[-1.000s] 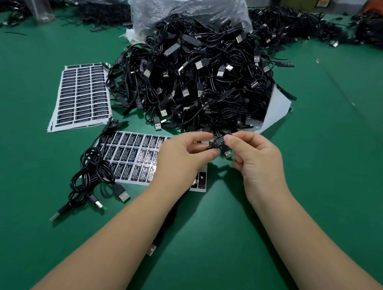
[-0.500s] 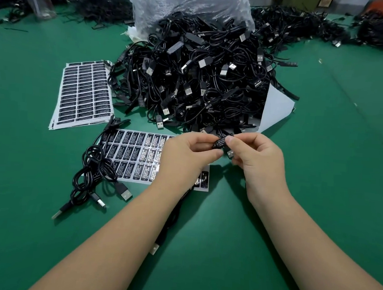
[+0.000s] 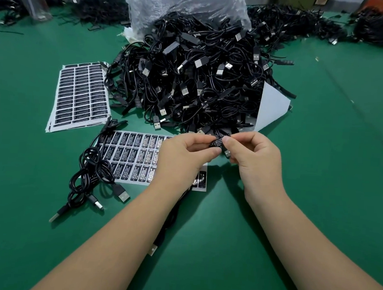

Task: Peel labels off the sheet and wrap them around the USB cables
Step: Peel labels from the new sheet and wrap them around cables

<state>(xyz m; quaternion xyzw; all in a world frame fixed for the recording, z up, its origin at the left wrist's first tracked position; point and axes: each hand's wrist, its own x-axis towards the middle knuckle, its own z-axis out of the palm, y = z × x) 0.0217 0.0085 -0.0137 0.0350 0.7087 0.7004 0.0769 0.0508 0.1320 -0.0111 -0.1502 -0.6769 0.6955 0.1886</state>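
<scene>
While both hands meet over the green table [image 3: 317, 197], the left hand [image 3: 180, 157] and the right hand [image 3: 254, 157] pinch one black label [image 3: 217, 142] between thumbs and fingers. It sits on a thin black cable, whose plug [image 3: 227, 153] peeks out under the right fingers. At 9 o'clock from the hands lies the label sheet [image 3: 131, 154]. A small cable bundle [image 3: 92, 174] rests at 8 o'clock. At 12 o'clock is the big cable pile [image 3: 190, 82]. More sheets [image 3: 81, 93] lie at 10 o'clock.
</scene>
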